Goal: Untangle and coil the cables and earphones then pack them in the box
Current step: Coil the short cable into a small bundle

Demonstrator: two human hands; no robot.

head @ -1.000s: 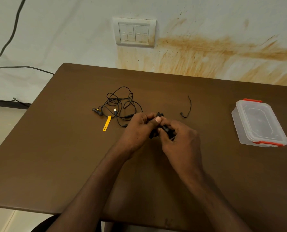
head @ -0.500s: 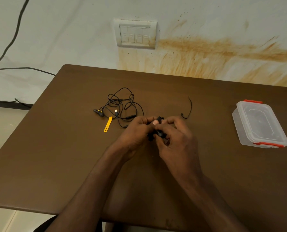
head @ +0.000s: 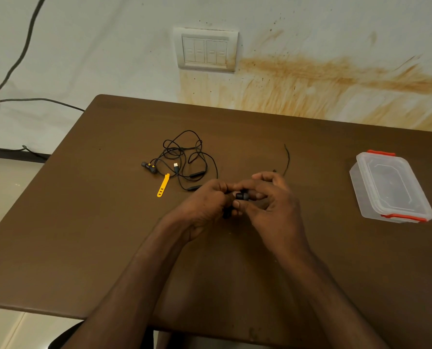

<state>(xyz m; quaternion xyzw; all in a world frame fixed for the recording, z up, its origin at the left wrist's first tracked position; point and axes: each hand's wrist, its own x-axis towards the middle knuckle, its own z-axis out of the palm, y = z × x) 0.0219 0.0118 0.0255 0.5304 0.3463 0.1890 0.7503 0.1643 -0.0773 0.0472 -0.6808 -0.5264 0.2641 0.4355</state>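
1. Head view: the left hand (head: 205, 205) and right hand (head: 273, 202) meet over the worktop (head: 84, 235), fingers curled around a small black coiled cable (head: 240, 196), only partly visible.
2. The tangled earphones and cable (head: 184, 159) lie just beyond the left hand, a yellow strap (head: 163, 185) beside them; a loose cable tail (head: 286, 159) trails behind the right hand.
3. The box (head: 388, 187) sits well apart to the right, lid on.
4. Risk: the coil may spring open if either grip eases, and the trailing tail could snag.
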